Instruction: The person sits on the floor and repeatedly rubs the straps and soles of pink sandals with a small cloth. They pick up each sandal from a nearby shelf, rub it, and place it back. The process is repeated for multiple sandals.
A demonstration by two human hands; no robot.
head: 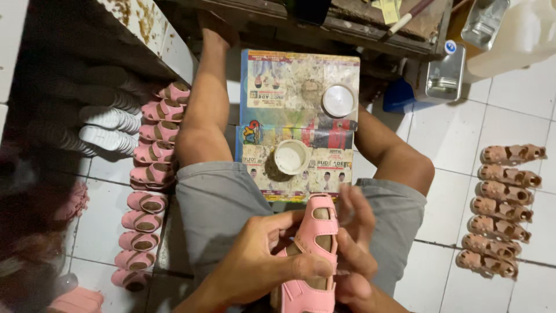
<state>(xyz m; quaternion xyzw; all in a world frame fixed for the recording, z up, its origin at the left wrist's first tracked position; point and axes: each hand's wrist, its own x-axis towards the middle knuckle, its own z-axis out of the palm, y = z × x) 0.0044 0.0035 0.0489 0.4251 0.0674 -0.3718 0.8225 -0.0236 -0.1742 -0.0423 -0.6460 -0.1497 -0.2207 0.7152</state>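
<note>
A pink sandal (313,255) is pinched by both grips, left hand (260,261) and right hand (353,243), above the white tiled floor (457,133); sandal rows (501,211) are lined along its edges.

The white tiled floor (509,110) carries a row of pink sandals (152,174) on the left and a row of tan sandals (503,210) on the right. Between them a printed board (301,75) bears two round white tubs (291,157).
</note>
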